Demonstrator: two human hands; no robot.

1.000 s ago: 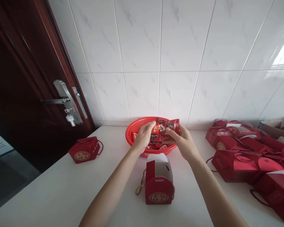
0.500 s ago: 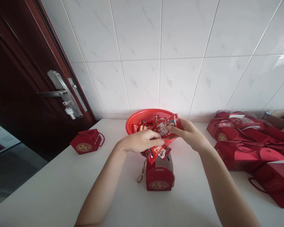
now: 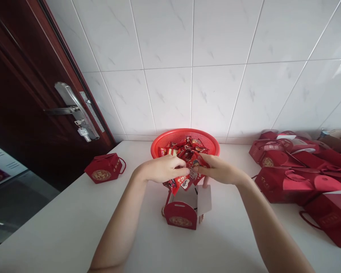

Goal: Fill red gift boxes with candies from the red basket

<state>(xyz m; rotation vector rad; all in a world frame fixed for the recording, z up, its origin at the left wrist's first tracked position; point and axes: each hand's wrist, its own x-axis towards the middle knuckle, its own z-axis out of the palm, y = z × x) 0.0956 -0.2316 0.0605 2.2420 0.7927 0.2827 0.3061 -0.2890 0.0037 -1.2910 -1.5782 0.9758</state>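
Observation:
My left hand point(image 3: 162, 169) is closed on red snack packets point(image 3: 176, 183) with white lettering, held over a small red gift box point(image 3: 180, 215). My right hand point(image 3: 226, 170) pinches another red packet point(image 3: 198, 162) beside them. One finger of that hand reaches down to the white inner side of the box's lifted flap point(image 3: 205, 201). The box stands upright on the white table, its top open and its pale inside showing. Just behind my hands is a red plastic basket point(image 3: 214, 146) with several packets in it. Its front is hidden by my hands.
A closed red gift box point(image 3: 104, 169) with a handle stands at the left on the white table point(image 3: 74, 223). Several more red boxes point(image 3: 284, 185) crowd the right side. Behind the table is a tiled wall point(image 3: 216, 98); a dark wooden door point(image 3: 22, 83) stands at the left.
My right hand has come down and left with its packet, towards my left hand. The box has turned and shifted slightly left, and its flap has swung open to the right.

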